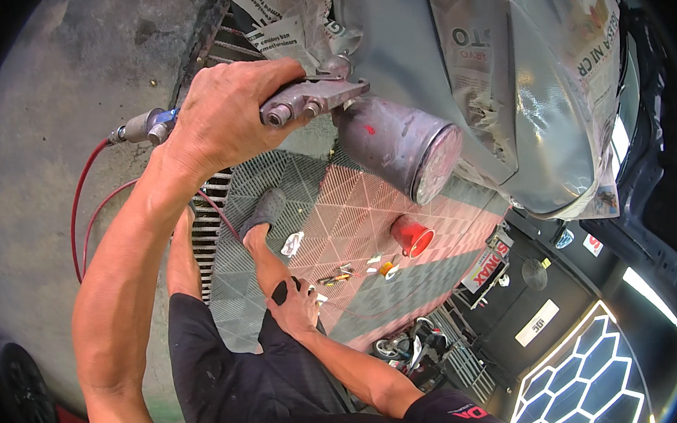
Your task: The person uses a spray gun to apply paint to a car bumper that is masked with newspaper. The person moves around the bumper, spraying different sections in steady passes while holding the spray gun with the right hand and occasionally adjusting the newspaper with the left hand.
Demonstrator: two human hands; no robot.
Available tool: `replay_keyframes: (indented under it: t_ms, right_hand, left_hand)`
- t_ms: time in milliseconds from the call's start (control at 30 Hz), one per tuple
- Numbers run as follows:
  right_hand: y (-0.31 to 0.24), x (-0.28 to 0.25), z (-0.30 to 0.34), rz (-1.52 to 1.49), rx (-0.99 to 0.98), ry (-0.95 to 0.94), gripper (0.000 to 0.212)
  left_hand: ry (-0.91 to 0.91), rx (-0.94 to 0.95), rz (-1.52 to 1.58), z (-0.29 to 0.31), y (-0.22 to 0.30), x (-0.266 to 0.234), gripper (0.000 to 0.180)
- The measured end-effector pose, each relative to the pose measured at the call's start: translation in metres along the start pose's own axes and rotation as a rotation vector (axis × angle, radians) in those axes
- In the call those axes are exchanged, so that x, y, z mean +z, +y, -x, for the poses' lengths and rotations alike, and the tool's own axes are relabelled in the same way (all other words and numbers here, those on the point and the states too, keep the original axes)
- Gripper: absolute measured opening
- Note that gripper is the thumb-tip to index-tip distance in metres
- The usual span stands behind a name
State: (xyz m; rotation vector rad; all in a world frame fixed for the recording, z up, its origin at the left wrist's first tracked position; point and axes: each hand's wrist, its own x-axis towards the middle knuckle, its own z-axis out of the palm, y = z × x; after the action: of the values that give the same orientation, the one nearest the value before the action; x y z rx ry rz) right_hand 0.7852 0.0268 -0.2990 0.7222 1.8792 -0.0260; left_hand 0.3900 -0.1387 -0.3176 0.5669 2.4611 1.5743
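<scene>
My left hand [227, 113] is wrapped round a metal spray gun [322, 97] stained with grey-purple paint. A round paint cup [397, 147] is fixed to the gun and tilts toward the lower right. At the gun's other end, an air fitting [137, 128] joins a red hose [78, 192]. Close to the gun is a smooth grey car body panel [401, 47], bordered by newspaper masking [469, 50]. My right hand [294, 306] rests on my bent knee with its fingers apart; small black patches show around the fingers, and I cannot make out what they are.
Below lies a grey and red grid-tile floor [296, 183], edged by a metal drain grate [209, 237] and concrete [27, 196]. A red bucket [412, 236], a roll of tape [388, 269] and small tools [336, 277] are on the tiles. A motorbike [408, 341] stands farther off.
</scene>
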Motion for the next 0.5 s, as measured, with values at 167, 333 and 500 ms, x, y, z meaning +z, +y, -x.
replay_keyframes:
  t_ms: [167, 333, 500]
  right_hand:
    - [-0.001, 0.003, 0.0, 0.026, 0.003, 0.012, 0.083]
    - [0.0, 0.004, 0.0, 0.032, -0.001, 0.031, 0.082]
    - [0.0, 0.002, 0.0, 0.018, 0.002, 0.001, 0.082]
  left_hand:
    - [-0.139, -0.015, -0.026, 0.008, -0.004, 0.006, 0.038]
    - [-0.12, 0.032, -0.06, 0.014, -0.009, 0.012, 0.045]
    - [-0.02, 0.041, -0.049, 0.024, -0.01, 0.021, 0.049]
